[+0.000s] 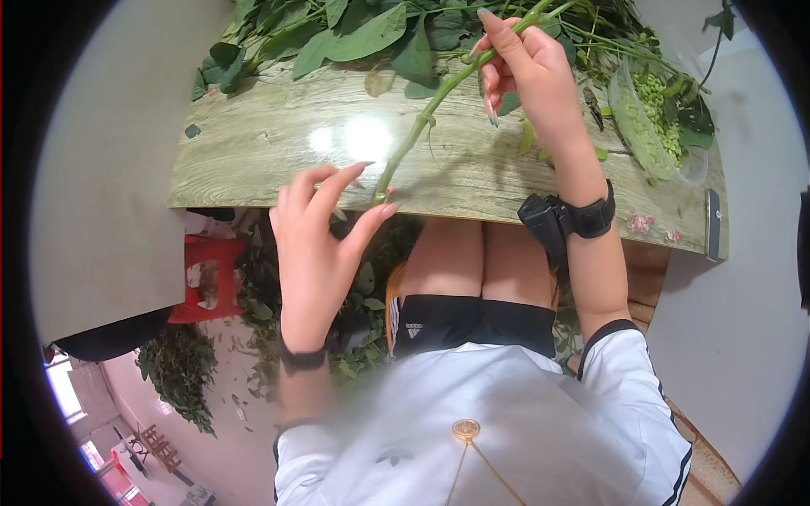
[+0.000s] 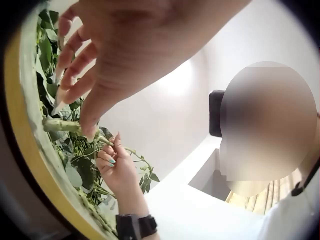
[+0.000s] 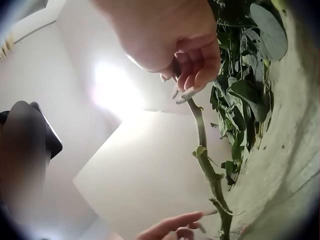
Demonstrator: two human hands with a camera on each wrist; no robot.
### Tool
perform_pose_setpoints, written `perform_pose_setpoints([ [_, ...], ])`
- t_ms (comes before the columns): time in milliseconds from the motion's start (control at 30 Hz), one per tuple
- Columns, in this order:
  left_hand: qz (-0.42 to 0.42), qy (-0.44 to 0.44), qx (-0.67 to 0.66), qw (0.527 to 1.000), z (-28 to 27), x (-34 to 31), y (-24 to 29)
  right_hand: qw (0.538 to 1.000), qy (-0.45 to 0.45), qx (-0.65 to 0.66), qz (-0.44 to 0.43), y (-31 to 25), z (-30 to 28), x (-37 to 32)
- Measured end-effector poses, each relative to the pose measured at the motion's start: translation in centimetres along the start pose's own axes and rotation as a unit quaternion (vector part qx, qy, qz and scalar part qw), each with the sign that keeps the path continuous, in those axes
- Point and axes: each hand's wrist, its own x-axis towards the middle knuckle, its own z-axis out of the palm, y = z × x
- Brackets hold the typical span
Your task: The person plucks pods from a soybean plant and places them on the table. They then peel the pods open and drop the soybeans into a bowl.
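A thick green bean-plant stem (image 1: 419,120) slants over the table, mostly bare of leaves along its lower part. My right hand (image 1: 540,80) grips it near the upper end, fingers curled and thumb along it. My left hand (image 1: 316,211) is at the lower end, its fingers loosely extended and spread from the thumb. The thumb tip lies right at the cut end, and the index fingertip is just left of the stem. In the right wrist view the stem (image 3: 202,150) runs down from the right hand, with small knobs along it.
Leafy bean plants (image 1: 371,34) are heaped at the table's far side. At the right stands a clear plastic container (image 1: 629,126) of shelled green beans (image 1: 662,114). The wooden table's (image 1: 253,160) front edge is above the lap. A red stool (image 1: 207,274) and more leaves (image 1: 177,367) are on the floor.
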Motion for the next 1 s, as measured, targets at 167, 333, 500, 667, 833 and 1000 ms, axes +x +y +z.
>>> perform_pose_setpoints([
  [167,0.067,-0.028,0.03,0.997,2.5,3.0,-0.4,1.0,0.01,0.011,-0.02,-0.4,-1.1,0.5],
  [333,0.051,0.01,-0.025,0.998,3.4,4.6,1.3,0.988,-0.126,-0.069,0.057,-0.6,-0.9,-1.1],
  [500,0.038,0.002,-0.021,0.999,4.8,4.7,1.6,0.989,-0.107,0.035,0.091,1.1,-0.6,-1.4],
  [667,0.035,0.009,-0.017,0.999,5.6,4.3,1.2,0.978,-0.15,0.009,0.143,1.4,-0.4,-2.1],
  [833,-0.114,0.093,-0.214,0.966,5.8,3.3,-1.1,0.985,-0.125,-0.089,0.084,1.8,-0.7,-2.7],
  [1000,-0.02,0.172,-0.175,0.969,7.8,3.0,-2.8,0.985,-0.109,-0.131,0.037,2.0,-0.8,-4.1],
])
